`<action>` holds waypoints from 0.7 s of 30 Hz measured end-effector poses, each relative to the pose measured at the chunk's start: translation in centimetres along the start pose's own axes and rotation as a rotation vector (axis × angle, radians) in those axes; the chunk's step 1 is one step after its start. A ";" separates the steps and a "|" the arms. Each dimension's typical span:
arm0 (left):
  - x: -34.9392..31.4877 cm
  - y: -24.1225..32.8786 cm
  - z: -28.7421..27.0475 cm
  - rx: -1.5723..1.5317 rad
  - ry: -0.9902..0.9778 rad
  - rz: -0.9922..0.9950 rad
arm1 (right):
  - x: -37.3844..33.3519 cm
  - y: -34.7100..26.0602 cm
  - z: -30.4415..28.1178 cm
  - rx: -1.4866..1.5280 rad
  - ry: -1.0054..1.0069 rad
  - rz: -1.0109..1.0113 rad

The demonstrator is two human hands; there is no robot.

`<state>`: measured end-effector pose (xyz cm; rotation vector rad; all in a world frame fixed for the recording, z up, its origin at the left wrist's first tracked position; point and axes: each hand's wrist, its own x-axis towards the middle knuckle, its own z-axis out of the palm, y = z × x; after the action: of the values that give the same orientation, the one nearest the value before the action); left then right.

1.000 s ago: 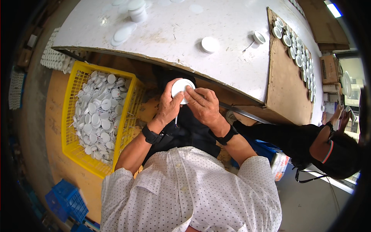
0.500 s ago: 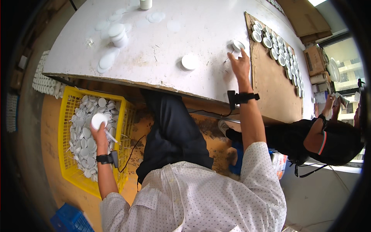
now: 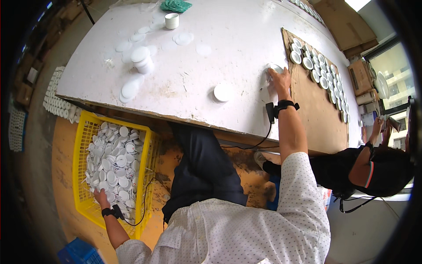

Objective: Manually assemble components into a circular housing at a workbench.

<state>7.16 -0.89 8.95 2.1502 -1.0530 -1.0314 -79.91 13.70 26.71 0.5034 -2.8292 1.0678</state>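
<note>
My left hand [image 3: 102,199] is down at the near end of the yellow basket [image 3: 78,176], its fingers apart on a heap of white round discs with thin stems [image 3: 112,163]. I see no disc held in it. On the white table [image 3: 193,110], my right hand [image 3: 280,81] has its thumb and fingers around a small white round dish [image 3: 276,67], beside the brown board's left edge. The hand hides part of this dish. Left of it, a flat white disc [image 3: 223,93] lies near the table's front edge.
Rows of white dishes [image 3: 323,72] stand on the brown board [image 3: 303,105]. At the left are a stack of white discs [image 3: 143,61], loose thin translucent discs [image 3: 182,38] and a white cylinder [image 3: 172,20]. A co-worker [image 3: 365,165] is at the right.
My left hand has moved toward me and down onto the heap; the white disc it held is no longer in it. My right hand has closed around the small dish.
</note>
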 end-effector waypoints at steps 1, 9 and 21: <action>-0.8 0.7 2.0 0.029 0.024 0.036 | 0.0 0.1 0.0 0.029 -0.031 0.032; -20.3 16.5 17.5 -0.275 -0.860 0.467 | -9.8 -2.6 -3.4 0.364 -0.063 -0.355; -36.6 26.3 25.6 -0.273 -0.981 0.988 | -29.5 -6.2 -4.4 0.841 -0.777 -0.187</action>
<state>-39.52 11.36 27.93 0.5891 -1.9333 -1.5327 -50.25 20.34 28.51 1.4772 -2.5825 2.4247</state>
